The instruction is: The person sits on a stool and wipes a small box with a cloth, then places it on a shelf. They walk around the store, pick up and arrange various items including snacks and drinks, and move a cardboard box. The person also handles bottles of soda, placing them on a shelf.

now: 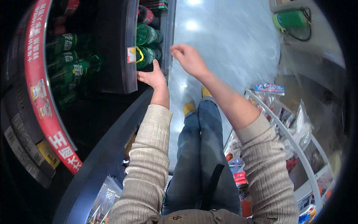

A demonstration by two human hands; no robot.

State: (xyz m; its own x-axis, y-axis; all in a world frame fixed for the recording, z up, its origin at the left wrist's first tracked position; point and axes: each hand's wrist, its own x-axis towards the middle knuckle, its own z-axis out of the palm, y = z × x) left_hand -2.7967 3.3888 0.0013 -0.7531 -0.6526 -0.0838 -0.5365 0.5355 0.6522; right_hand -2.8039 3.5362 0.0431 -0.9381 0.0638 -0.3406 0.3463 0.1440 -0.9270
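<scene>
My left hand (154, 77) is at the front edge of a dark shelf (130, 79), its thumb raised and its fingers at the clear price strip; whether they press on it I cannot tell. Just beyond the thumb lie green plastic drink bottles (146, 34), one with a yellow carry loop (140, 55). My right hand (189, 58) hangs over the aisle beside the grey rim (169, 36) of the lower shelf. Its fingers are loosely bent and slightly blurred, and nothing shows in them.
More green bottles (75, 70) stand on the upper shelf behind a red printed strip (42, 92). A price tag (131, 55) sits on the shelf edge. Bagged goods fill a rack with a white rail (282, 127) at my right. A green container (293, 20) with a black cord stands farther off.
</scene>
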